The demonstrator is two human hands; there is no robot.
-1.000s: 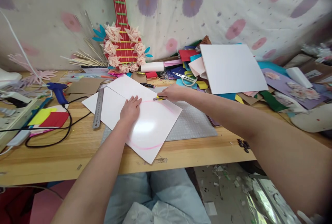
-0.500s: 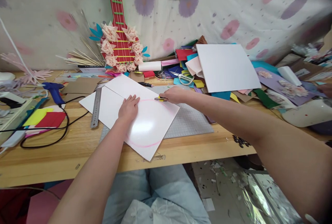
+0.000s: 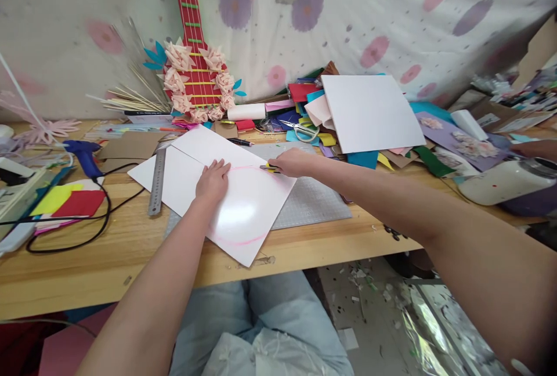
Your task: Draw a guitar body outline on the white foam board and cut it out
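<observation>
A white board (image 3: 243, 208) with a pink circle drawn on it lies on a grey cutting mat (image 3: 308, 205) at the wooden table's front. My left hand (image 3: 212, 180) presses flat on the board, fingers spread, near the circle's left side. My right hand (image 3: 292, 162) grips a small yellow-and-black knife (image 3: 268, 167) whose tip touches the pink line at the circle's top. A second white board piece (image 3: 174, 176) lies just left of my left hand.
A steel ruler (image 3: 156, 181) lies left of the boards. A blue glue gun (image 3: 82, 155) and black cable are further left. Behind stand a red paper guitar (image 3: 195, 74), scissors (image 3: 302, 129), a large white sheet (image 3: 369, 112) and piles of coloured felt. A white bottle (image 3: 500, 181) lies right.
The view has drifted slightly; both hands stay on the board, with the knife still at the top of the pink circle. A white bottle has come further into view at the right.
</observation>
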